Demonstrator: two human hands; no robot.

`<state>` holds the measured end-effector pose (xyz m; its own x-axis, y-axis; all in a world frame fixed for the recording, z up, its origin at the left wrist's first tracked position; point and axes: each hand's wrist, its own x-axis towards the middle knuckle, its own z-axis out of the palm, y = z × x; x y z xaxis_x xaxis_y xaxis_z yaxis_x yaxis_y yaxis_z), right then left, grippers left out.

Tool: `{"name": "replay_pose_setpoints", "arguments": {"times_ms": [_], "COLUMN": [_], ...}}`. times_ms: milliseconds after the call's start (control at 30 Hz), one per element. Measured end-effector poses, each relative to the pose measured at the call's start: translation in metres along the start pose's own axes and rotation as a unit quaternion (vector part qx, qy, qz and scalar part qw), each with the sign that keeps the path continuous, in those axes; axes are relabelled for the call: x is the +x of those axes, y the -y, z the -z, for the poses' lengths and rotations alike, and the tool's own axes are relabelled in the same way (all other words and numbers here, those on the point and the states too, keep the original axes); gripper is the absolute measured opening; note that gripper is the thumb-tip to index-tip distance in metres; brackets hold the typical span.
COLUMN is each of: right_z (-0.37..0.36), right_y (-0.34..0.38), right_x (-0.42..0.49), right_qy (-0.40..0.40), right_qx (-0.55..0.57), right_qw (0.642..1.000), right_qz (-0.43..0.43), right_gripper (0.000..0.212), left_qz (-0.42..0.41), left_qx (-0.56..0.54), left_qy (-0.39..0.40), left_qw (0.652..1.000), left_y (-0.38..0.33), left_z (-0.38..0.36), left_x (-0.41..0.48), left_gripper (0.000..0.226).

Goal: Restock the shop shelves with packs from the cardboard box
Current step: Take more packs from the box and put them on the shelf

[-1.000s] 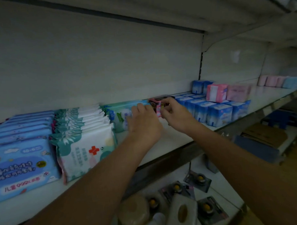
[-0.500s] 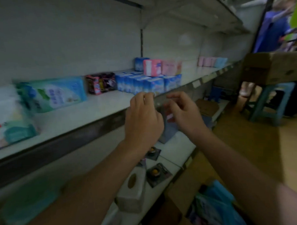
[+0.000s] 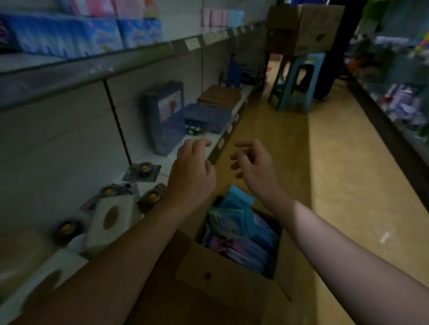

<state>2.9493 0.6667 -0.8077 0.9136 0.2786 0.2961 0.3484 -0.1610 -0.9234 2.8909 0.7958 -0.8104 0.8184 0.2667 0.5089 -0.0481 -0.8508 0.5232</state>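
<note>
An open cardboard box (image 3: 228, 282) stands on the floor below me, filled with several blue, teal and pink packs (image 3: 238, 232). My left hand (image 3: 191, 170) hovers above the box's far left corner, fingers loosely curled and holding nothing. My right hand (image 3: 254, 163) hangs beside it over the floor, fingers spread and loosely bent, also empty. The upper shelf (image 3: 81, 70) at top left carries blue packs (image 3: 80, 35) and pink packs (image 3: 108, 4).
The lower shelf (image 3: 159, 162) holds carded items, white boxes, a tall blue box (image 3: 167, 115) and flat packs. A blue stool (image 3: 296, 82) with a cardboard box (image 3: 303, 28) on it stands down the aisle beside a person. Another shelf (image 3: 403, 119) lines the right.
Both hands left the dark pack on the upper shelf and came down empty. My view swung right and down from the shelf to the box on the floor.
</note>
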Motion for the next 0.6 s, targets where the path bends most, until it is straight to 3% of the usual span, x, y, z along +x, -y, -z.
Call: {"name": "replay_pose_setpoints", "arguments": {"times_ms": [400, 600], "right_z": [0.028, 0.019], "right_y": [-0.115, -0.145], "right_x": [-0.04, -0.059], "right_qy": [-0.006, 0.094], "right_qx": [-0.123, -0.283], "right_qw": [0.985, 0.942], "right_qz": [-0.123, -0.151], "right_gripper": [0.015, 0.052], "left_qz": [0.02, 0.025], "left_qx": [-0.009, -0.03], "left_qy": [0.201, 0.283], "left_qw": [0.979, 0.958], "left_y": [0.024, 0.036], "left_z": [-0.085, -0.105], "left_x": [-0.022, -0.04], "left_gripper": [0.04, 0.046]}}
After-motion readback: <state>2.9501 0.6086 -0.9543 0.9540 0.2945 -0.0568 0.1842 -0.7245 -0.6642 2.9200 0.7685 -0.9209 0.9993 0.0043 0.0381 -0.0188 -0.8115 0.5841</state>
